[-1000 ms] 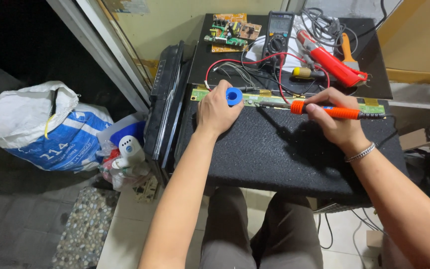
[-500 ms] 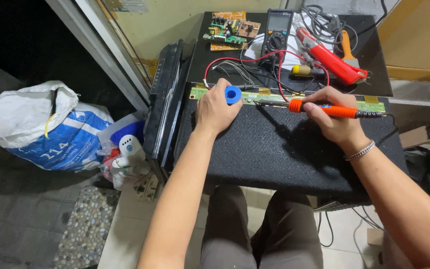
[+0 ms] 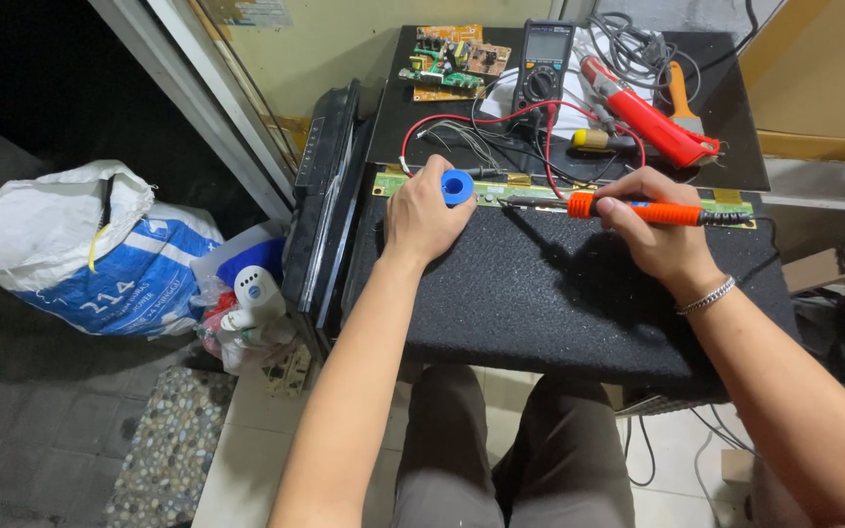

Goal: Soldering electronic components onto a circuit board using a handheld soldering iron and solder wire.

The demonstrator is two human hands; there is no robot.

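Observation:
My left hand grips a small blue spool at the left end of a long narrow green circuit strip. My right hand holds an orange-handled soldering iron, its metal tip pointing left onto the strip near the middle. The strip lies along the far edge of a black foam pad that rests over my knees. A silver bracelet sits on my right wrist.
Behind the strip are a multimeter with red and black leads, a brown circuit board, a red tool, a yellow-handled screwdriver and grey cables. A black flat panel leans at the left. A white and blue sack lies on the floor.
The soldering iron's tip has slid slightly left along the strip with my right hand. My left hand stays on the blue spool.

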